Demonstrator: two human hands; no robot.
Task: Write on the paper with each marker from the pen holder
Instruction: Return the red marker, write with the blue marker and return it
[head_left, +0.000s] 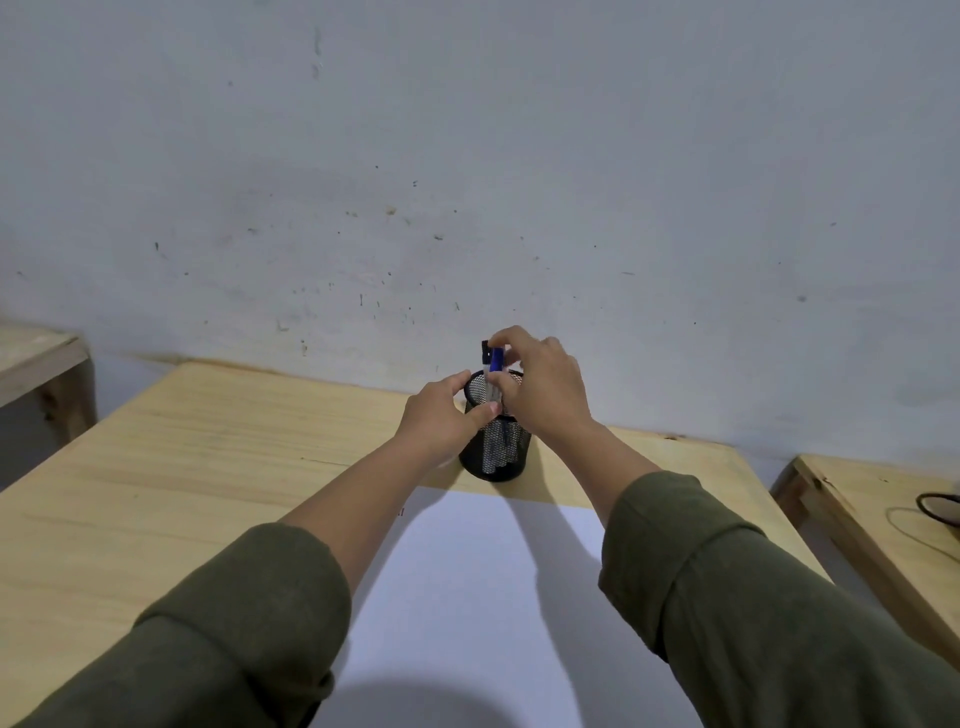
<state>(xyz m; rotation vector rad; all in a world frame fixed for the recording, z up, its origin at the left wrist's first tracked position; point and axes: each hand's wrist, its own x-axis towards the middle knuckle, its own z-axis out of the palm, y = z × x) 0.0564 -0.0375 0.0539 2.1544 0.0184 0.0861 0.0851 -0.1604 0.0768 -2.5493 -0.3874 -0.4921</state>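
Barely started, I steadied the mesh pen holder (492, 447) on the desk (208, 457) with my left hand (447, 418) while my right hand (540, 387) pinched the blue-capped marker (496, 364), the paper (493, 597) apparently blank.

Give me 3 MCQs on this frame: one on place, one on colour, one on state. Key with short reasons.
1. Where does the pen holder stand?
A. On the paper
B. On the table just beyond the paper
C. On the side bench

2. What colour is the cap of the marker at the right hand's fingertips?
A. Red
B. Green
C. Blue

3. What is the left hand doing?
A. Gripping the holder's side
B. Lying flat on the paper
C. Holding a marker

Key: B, wood shows between holder and paper; C, blue cap sticks up above the rim; A, thumb and fingers wrap the mesh while the right hand pinches the marker.
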